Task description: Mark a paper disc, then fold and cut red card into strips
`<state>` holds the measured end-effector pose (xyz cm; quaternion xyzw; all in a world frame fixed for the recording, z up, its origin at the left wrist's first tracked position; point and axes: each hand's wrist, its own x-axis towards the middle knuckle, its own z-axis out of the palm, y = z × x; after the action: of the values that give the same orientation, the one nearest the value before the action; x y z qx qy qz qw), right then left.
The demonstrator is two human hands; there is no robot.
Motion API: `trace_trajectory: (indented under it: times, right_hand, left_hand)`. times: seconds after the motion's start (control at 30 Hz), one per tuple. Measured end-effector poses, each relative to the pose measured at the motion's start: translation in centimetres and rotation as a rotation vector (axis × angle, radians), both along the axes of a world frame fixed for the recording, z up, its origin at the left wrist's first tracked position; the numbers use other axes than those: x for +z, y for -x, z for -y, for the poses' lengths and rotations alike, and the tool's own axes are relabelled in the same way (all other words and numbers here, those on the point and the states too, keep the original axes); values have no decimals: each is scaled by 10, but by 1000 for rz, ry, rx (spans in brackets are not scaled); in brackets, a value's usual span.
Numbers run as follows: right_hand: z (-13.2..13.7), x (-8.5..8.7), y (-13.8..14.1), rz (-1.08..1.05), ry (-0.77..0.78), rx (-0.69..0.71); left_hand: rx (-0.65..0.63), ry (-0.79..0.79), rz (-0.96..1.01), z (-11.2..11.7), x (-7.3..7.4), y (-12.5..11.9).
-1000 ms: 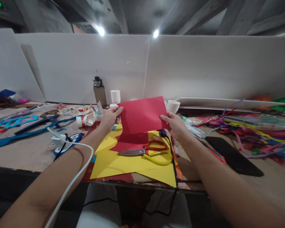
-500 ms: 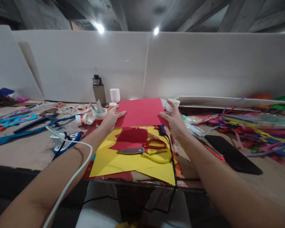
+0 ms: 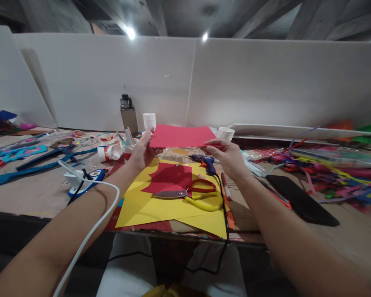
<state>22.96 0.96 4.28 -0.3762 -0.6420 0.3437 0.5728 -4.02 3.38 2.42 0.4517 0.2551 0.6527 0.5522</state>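
A sheet of red paper is held up above the table, tilted so that it looks shallow. My left hand grips its left edge, and my right hand pinches its right edge between thumb and fingers. Beneath it lie yellow paper sheets with a jagged-edged red paper piece on top. Scissors with one red and one yellow handle rest across these. Beyond them, near my right hand, is a blue glue gun with a black cord.
Paper cups with sticks and a bottle stand at the back left. A power strip with a white cable lies left. To the right are a black phone-like slab, a cutter and colourful strips. White boards close off the back.
The red sheet has tipped from facing me to a flatter angle, its near edge rising. The glue gun now shows more fully below it. Both hands keep their hold.
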Motion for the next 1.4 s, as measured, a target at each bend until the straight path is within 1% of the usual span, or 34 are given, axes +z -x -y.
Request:
trace_trajectory:
  times: [0.1,0.17,0.23,0.3,0.4,0.5,0.63,0.7,0.77,0.83,1.03,1.1,1.23,1.3,1.4]
  right_hand:
    - [-5,-1,-2,-153,32,-4]
    - [-6,-1,-2,-178,46,2]
    - [-6,-2,-2,-177,43,6]
    - [-6,-2,-1,-169,36,15]
    - [-6,-2,-2,-149,23,17]
    - [-7,-3,-4,-116,13,-7]
    - [-9,-5,-4,-110,27,-45]
    - [-9,-5,-4,-116,36,-71]
    - [-8,-4,-2,-125,54,-101]
    - [-7,-4,-1,-134,78,-118]
    - [-9,-10,0,-143,108,-86]
    - [-9,-11,1,-175,114,-69]
    - [-9,-10,2,-235,108,-32]
    - [-9,-10,2,-217,82,-33]
    - [-8,-9,1,-150,36,-63]
  left_hand:
    - [-58,-45,-54,7,1,-3]
    - [-107,-91,-120,12,1,-6]
    - [-120,-142,-186,15,-1,-9]
    - [-75,-178,-222,14,-4,-10]
    - [20,-191,-227,9,-7,-10]
    - [64,-200,-219,5,-6,-9]
    - [66,-166,-207,9,-2,-10]
    - [38,-122,-218,14,0,-11]
    - [8,-91,-238,17,0,-13]
    - [9,-79,-258,18,-1,-16]
    - [117,-41,-228,15,-8,-23]
    - [115,-40,-209,15,-7,-23]
    - [70,-50,-205,17,-6,-22]
    - [70,-52,-225,15,-7,-21]
    - [102,-54,-243,10,-11,-19]
